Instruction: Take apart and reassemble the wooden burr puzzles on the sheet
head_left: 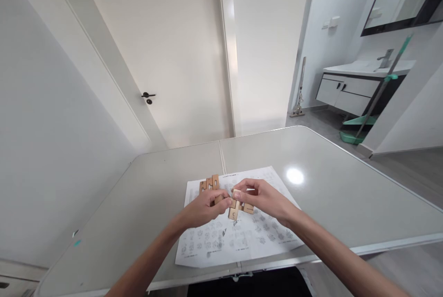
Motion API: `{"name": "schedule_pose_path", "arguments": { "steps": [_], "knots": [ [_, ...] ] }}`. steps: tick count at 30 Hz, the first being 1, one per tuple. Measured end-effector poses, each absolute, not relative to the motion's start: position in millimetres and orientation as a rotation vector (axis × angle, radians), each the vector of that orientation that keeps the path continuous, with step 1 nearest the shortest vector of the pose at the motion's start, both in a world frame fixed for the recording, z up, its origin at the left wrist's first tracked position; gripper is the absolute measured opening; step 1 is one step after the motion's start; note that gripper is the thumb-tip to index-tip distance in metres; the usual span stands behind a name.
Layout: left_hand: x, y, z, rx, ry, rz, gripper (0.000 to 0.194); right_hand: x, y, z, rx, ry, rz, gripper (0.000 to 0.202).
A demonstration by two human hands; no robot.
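Above a printed paper sheet [194, 248], my left hand [207, 204] and my right hand [258, 195] meet at a small light wooden block [234, 211] with a dark mark on its end. The fingers of my left hand pinch a wooden piece against the block's side. My right thumb and fingers grip the block's upper end. Behind my left hand stand several brown wooden blocks [210, 182] with cut-out slots. Another wooden block [248, 208] shows just under my right hand, partly covered by it.
The sheet lies on a grey folding table [162, 172] with a centre seam. Beyond it is a white door [180, 57] with a black handle. A washbasin cabinet [346, 89], a mop [300, 89] and a green dustpan [353, 138] stand at the right.
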State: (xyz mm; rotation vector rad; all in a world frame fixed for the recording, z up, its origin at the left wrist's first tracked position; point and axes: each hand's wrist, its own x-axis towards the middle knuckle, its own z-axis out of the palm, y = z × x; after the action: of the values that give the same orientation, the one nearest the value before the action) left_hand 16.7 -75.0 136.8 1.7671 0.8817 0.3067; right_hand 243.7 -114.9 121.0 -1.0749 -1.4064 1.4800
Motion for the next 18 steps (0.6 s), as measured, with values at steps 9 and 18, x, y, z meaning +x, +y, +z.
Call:
{"name": "schedule_pose_path", "arguments": {
  "steps": [9,18],
  "knots": [
    [32,-77,94,1.254,0.888,0.731,0.052,234,-104,85,-1.012,-1.050,1.493,0.049],
    [69,-65,89,1.011,0.996,1.132,0.062,174,-111,41,-1.056,-1.217,1.184,0.047]
  ]
}}
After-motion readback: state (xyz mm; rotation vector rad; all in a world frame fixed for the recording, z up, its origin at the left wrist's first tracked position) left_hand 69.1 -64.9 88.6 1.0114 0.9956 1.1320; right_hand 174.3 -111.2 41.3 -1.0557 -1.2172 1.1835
